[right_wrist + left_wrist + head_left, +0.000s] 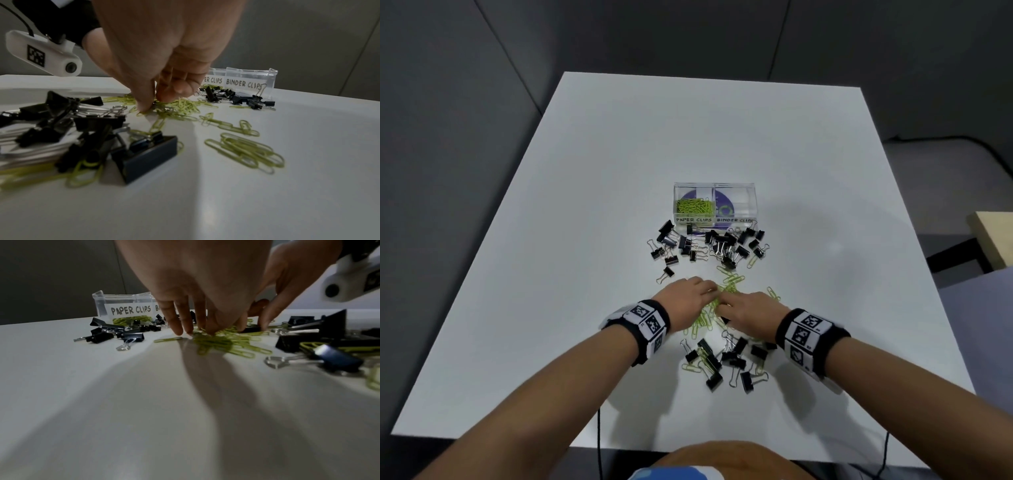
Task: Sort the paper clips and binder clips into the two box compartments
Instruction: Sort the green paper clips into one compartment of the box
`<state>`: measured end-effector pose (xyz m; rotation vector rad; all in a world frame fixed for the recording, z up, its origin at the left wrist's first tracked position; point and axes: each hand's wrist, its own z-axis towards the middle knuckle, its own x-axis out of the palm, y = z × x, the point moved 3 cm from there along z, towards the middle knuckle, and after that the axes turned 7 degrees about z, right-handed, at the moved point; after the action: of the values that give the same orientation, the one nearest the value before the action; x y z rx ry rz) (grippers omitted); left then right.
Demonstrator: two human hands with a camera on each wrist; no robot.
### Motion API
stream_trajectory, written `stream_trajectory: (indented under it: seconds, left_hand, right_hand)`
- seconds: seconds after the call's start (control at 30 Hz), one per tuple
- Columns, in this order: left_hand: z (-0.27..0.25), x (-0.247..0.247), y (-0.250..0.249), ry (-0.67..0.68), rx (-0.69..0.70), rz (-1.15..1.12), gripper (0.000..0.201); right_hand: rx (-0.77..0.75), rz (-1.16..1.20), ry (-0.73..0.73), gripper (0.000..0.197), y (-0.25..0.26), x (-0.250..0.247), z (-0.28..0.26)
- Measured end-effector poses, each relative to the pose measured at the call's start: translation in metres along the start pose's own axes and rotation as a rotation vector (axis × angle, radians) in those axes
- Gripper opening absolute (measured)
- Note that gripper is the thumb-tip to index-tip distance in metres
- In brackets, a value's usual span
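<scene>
A clear two-compartment box (714,187) stands mid-table. Its left half, labelled PAPER CLIPS (130,310), holds green paper clips (694,206). The right half, labelled BINDER CLIPS (243,83), shows no clips inside. Black binder clips (709,244) lie scattered in front of the box, and more binder clips (726,359) lie nearer me. Between the two groups sits a pile of loose green paper clips (731,287). My left hand (710,291) reaches down into this pile (218,341), fingertips and thumb closing on some clips. My right hand (153,104) pinches paper clips between thumb and fingers.
The white table (808,171) drops off on all sides, with dark floor around it. A wooden piece (995,240) stands off the right edge. Black cables (598,442) hang at the near edge. A large binder clip (144,155) lies close beside my right hand.
</scene>
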<state>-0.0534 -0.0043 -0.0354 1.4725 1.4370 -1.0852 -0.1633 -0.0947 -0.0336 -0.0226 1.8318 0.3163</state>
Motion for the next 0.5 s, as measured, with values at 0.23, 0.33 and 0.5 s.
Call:
stream_trajectory:
  seconds: [0.23, 0.33, 0.5]
  left_hand:
    - [0.0, -0.006, 0.008, -0.055, -0.087, -0.063, 0.055]
    - [0.012, -0.008, 0.008, -0.021, -0.124, -0.071, 0.054]
    - [0.018, -0.005, 0.002, -0.009, -0.033, -0.036, 0.051]
  right_hand:
    - [0.078, 0.228, -0.1, 0.02, -0.002, -0.034, 0.0]
    - [0.261, 0.25, -0.159, 0.023, -0.03, -0.056, 0.014]
    - [0.457, 0.244, -0.153, 0.028, -0.066, -0.073, 0.038]
